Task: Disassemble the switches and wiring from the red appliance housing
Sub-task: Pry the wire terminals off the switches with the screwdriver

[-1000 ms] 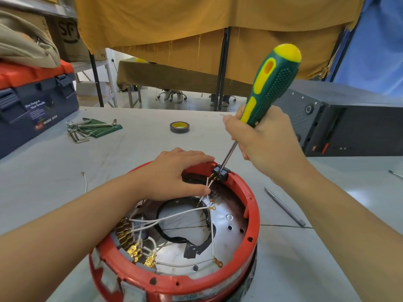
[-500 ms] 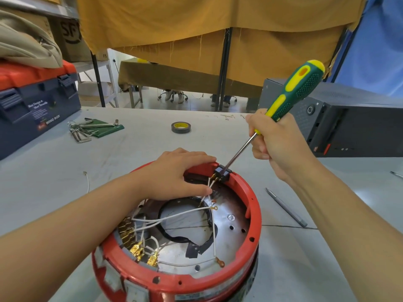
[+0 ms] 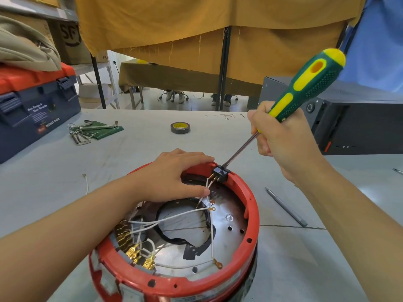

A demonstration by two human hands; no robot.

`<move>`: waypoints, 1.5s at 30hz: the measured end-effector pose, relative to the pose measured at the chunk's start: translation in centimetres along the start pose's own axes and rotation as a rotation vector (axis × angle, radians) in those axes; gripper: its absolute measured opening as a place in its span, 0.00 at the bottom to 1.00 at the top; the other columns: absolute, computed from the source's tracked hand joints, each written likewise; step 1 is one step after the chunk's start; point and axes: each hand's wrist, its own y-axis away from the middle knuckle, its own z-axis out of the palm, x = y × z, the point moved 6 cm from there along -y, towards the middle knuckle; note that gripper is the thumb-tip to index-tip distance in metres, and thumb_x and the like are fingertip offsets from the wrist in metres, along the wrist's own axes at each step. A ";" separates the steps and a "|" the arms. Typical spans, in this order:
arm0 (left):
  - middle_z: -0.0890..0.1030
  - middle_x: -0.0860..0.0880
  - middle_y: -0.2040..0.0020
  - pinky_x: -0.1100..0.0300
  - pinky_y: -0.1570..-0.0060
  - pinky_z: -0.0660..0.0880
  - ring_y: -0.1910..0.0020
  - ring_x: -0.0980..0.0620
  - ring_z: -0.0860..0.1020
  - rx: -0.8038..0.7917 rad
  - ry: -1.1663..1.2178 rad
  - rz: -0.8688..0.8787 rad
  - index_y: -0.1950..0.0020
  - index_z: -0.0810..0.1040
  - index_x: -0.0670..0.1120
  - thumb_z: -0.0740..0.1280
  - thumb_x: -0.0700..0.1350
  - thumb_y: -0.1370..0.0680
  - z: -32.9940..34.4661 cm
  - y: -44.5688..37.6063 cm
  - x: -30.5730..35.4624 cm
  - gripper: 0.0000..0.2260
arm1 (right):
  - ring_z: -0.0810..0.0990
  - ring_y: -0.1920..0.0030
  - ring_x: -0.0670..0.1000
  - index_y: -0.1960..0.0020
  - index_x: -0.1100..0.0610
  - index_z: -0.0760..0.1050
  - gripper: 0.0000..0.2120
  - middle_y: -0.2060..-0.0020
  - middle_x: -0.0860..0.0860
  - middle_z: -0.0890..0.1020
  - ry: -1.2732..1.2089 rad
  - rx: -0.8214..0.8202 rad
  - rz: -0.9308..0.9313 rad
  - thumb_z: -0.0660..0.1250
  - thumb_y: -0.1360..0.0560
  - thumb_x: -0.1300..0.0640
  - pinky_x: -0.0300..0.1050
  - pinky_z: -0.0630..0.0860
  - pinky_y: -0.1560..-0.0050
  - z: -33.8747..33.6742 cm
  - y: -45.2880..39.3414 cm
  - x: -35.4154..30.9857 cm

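The round red appliance housing sits upside down on the grey table, its inside open to me. A small black switch is set in the far rim, with white wires running from it to brass terminals at the near left. My left hand rests on the far rim, its fingers curled over the edge and its thumb touching the wires below the switch. My right hand grips a green and yellow screwdriver, whose tip presses against the outer side of the switch.
A roll of black tape lies mid-table. Hex keys on a green pouch lie at the left, near a blue and red toolbox. A black metal case stands at the right. A thin metal rod lies right of the housing.
The screwdriver handle has swung to the right and lower, so the shaft leans flatter against the switch. My right hand moved right with it. My left hand stays on the rim.
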 end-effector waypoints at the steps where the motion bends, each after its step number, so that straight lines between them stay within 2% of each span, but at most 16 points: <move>1: 0.65 0.63 0.29 0.54 0.30 0.58 0.31 0.56 0.62 -0.001 0.001 0.001 0.28 0.61 0.63 0.66 0.61 0.26 0.0 0.0 0.0 0.28 | 0.61 0.82 0.44 0.70 0.58 0.66 0.12 0.83 0.42 0.64 0.027 -0.008 -0.020 0.62 0.29 0.59 0.31 0.60 0.77 0.1 0.1 -0.3; 6: 0.66 0.63 0.30 0.52 0.30 0.59 0.32 0.56 0.63 0.009 0.002 0.007 0.28 0.62 0.62 0.67 0.60 0.26 -0.1 0.0 0.2 0.28 | 0.62 0.82 0.43 0.70 0.57 0.66 0.14 0.83 0.41 0.66 -0.011 -0.032 -0.031 0.62 0.27 0.60 0.31 0.60 0.78 0.7 0.6 -0.3; 11: 0.66 0.63 0.29 0.52 0.30 0.59 0.32 0.56 0.62 0.006 0.004 0.010 0.28 0.62 0.62 0.67 0.60 0.26 -0.1 0.0 0.1 0.28 | 0.62 0.82 0.43 0.70 0.58 0.67 0.17 0.84 0.43 0.66 0.053 -0.029 -0.009 0.62 0.23 0.64 0.32 0.61 0.78 0.9 0.5 0.3; 15: 0.66 0.62 0.29 0.50 0.30 0.59 0.32 0.55 0.63 0.006 0.003 0.013 0.28 0.61 0.62 0.66 0.61 0.26 0.0 0.0 0.0 0.28 | 0.65 0.80 0.44 0.71 0.57 0.68 0.15 0.83 0.44 0.66 0.133 -0.035 -0.049 0.64 0.27 0.58 0.33 0.63 0.75 1.4 0.4 -0.2; 18: 0.66 0.62 0.29 0.49 0.31 0.60 0.33 0.55 0.63 -0.005 0.001 0.021 0.28 0.61 0.62 0.65 0.63 0.27 0.0 -0.1 0.0 0.29 | 0.64 0.77 0.45 0.70 0.62 0.67 0.15 0.80 0.45 0.65 0.215 -0.051 -0.083 0.63 0.29 0.54 0.39 0.62 0.71 2.1 0.4 -0.8; 22: 0.67 0.61 0.29 0.50 0.31 0.60 0.33 0.54 0.64 0.005 -0.006 0.019 0.27 0.61 0.61 0.67 0.61 0.26 0.0 -0.1 0.0 0.29 | 0.64 0.76 0.47 0.67 0.69 0.68 0.18 0.78 0.52 0.66 0.321 -0.066 -0.155 0.66 0.25 0.58 0.43 0.64 0.70 2.8 0.9 -1.7; 27: 0.67 0.61 0.30 0.49 0.32 0.61 0.34 0.53 0.65 -0.009 -0.012 0.022 0.27 0.61 0.61 0.64 0.64 0.28 0.1 -0.1 0.0 0.31 | 0.64 0.73 0.48 0.69 0.68 0.68 0.18 0.76 0.59 0.67 0.403 -0.074 -0.242 0.66 0.24 0.60 0.46 0.64 0.67 3.6 1.3 -2.9; 30: 0.68 0.61 0.31 0.50 0.32 0.61 0.35 0.53 0.65 -0.003 -0.014 0.028 0.27 0.62 0.60 0.65 0.62 0.26 0.1 -0.1 0.0 0.29 | 0.64 0.72 0.52 0.69 0.68 0.67 0.17 0.74 0.63 0.68 0.441 -0.097 -0.256 0.66 0.25 0.61 0.49 0.64 0.65 4.1 1.1 -3.2; 32: 0.68 0.61 0.30 0.50 0.33 0.62 0.35 0.53 0.65 0.002 -0.017 0.030 0.27 0.62 0.60 0.65 0.62 0.26 0.0 -0.1 0.0 0.29 | 0.65 0.71 0.52 0.69 0.66 0.66 0.18 0.75 0.60 0.68 0.469 -0.126 -0.248 0.66 0.26 0.58 0.47 0.64 0.66 4.4 0.7 -3.2; 34: 0.68 0.61 0.30 0.52 0.32 0.61 0.34 0.54 0.65 0.002 -0.020 0.022 0.27 0.62 0.60 0.65 0.62 0.26 0.0 -0.1 0.0 0.29 | 0.63 0.73 0.48 0.69 0.64 0.66 0.17 0.76 0.55 0.67 0.481 -0.154 -0.219 0.65 0.27 0.55 0.47 0.64 0.68 4.5 0.2 -3.0; 36: 0.67 0.62 0.30 0.52 0.32 0.61 0.33 0.54 0.64 -0.001 -0.019 0.020 0.27 0.61 0.60 0.65 0.61 0.26 0.1 -0.1 0.0 0.29 | 0.63 0.75 0.46 0.68 0.65 0.66 0.16 0.76 0.53 0.65 0.429 -0.160 -0.162 0.65 0.26 0.58 0.46 0.63 0.70 4.2 -0.3 -2.4; 40: 0.66 0.62 0.29 0.51 0.31 0.60 0.32 0.54 0.63 -0.007 -0.005 0.013 0.27 0.61 0.61 0.66 0.61 0.26 0.1 0.0 -0.1 0.29 | 0.64 0.80 0.43 0.71 0.56 0.66 0.17 0.80 0.44 0.67 0.253 -0.139 -0.039 0.64 0.25 0.62 0.36 0.61 0.74 2.8 -0.9 -0.7; 42: 0.65 0.62 0.29 0.51 0.31 0.59 0.32 0.54 0.63 -0.009 -0.008 0.016 0.27 0.61 0.61 0.66 0.61 0.26 0.1 0.0 -0.1 0.29 | 0.63 0.81 0.42 0.72 0.55 0.66 0.17 0.83 0.42 0.66 0.183 -0.134 0.000 0.63 0.25 0.63 0.33 0.60 0.79 2.5 -0.9 -0.2; 45: 0.66 0.62 0.29 0.52 0.31 0.59 0.32 0.54 0.63 -0.005 -0.001 0.017 0.27 0.61 0.61 0.66 0.61 0.26 0.1 -0.1 0.0 0.29 | 0.61 0.82 0.42 0.71 0.56 0.65 0.17 0.83 0.42 0.65 0.132 -0.129 0.040 0.61 0.25 0.64 0.32 0.59 0.78 2.2 -1.0 0.3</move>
